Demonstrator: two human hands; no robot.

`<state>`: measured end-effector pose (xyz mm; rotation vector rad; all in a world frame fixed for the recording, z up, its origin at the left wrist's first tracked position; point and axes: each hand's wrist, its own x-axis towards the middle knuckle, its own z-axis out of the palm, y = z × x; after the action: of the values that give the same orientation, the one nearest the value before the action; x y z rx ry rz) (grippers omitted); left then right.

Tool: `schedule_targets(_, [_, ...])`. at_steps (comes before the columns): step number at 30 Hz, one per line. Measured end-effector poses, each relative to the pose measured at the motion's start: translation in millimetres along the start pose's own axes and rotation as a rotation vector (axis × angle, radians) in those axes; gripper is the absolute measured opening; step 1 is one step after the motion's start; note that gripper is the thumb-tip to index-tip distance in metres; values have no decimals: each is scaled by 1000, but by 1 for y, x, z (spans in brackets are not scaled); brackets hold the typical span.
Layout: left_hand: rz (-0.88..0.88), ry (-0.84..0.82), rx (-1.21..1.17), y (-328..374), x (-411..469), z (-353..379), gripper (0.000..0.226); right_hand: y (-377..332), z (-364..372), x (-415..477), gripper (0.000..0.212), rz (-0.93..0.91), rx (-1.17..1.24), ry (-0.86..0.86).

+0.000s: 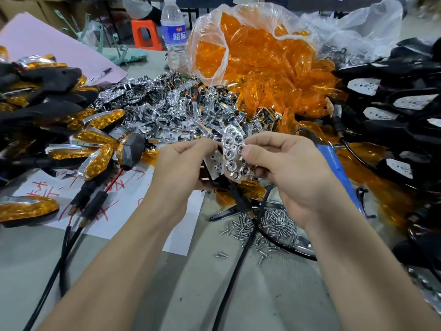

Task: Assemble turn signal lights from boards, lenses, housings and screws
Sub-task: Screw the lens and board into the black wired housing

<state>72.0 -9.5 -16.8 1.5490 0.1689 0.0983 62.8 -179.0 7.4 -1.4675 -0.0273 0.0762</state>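
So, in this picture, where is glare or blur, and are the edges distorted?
Head view: soft, even light, faint shadows; glare on the chrome reflector and the plastic bag; centre sharp, top right corner smeared; the wide-angle lens bends the edges.

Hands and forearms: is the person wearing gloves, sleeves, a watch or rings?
Nothing worn shows. The left hand and right hand are ungloved, no rings visible; the left forearm and right forearm are bare to the frame edge, without sleeve, watch or band.
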Motion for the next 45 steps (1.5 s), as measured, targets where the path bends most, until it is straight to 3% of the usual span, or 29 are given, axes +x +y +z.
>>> schedule_targets(5, [9,-34,-14,0,0,-4,28,-1,-6,2,12,43,66,35])
schedule_targets(9, [59,-54,10,-1,-3,0,39,-1,-6,2,12,53,58,20])
schedule_targets(17, [100,-24,31,-4,-2,1,35,0,-4,-2,21,38,-27,-26])
schedule_targets(23, [49,-53,6,-2,-1,-3,36,11,12,0,19,-135,-350,134])
schedule_targets(32, [-106,-144,-103,-4,2,-5,21,10,21,-9,29,-268,-572,273])
schedule_targets(38, [-199,-228,-144,-8,0,-9,47,16,24,-10,10,-315,-675,317])
schedule_targets(42, [-69,-204,-84,-7,-1,-11,22,19,28,-8,6,-277,-661,350])
schedule_targets(44, [-19,-210,-61,-7,-1,-11,24,21,30,-8,12,-289,-658,374])
schedule_targets(45, [-7,-210,-55,-6,-2,-11,29,22,30,-7,25,-282,-669,382])
